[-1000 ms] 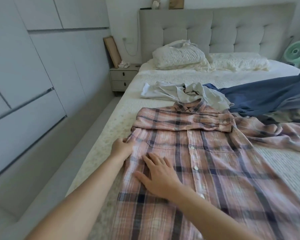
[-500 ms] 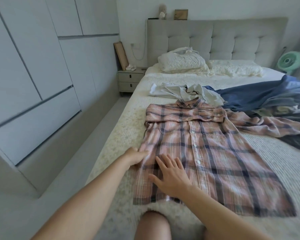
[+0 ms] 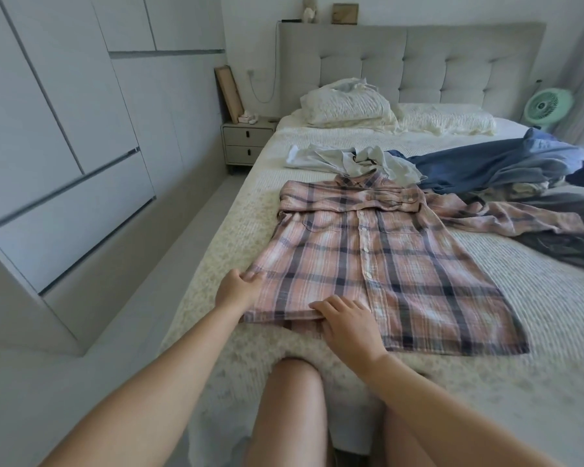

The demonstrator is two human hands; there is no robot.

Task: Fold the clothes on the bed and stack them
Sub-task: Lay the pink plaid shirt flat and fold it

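We have the plaid shirt [image 3: 368, 264] spread button-side up on the bed [image 3: 536, 332], one sleeve already laid across the chest, so its body makes a flat rectangle to fold. Our left hand [image 3: 236, 293] pinches the side edge near the hem; the right hand [image 3: 346, 323] curls its fingers [image 3: 321, 306] under the hem. The thin, soft woven cloth looks limp.

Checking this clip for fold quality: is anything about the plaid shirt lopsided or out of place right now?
Yes. The plaid shirt is lopsided: one sleeve is folded across the chest, while the other sleeve trails out over the dark garment. The left hand grips the side edge; the right hand holds the hem.
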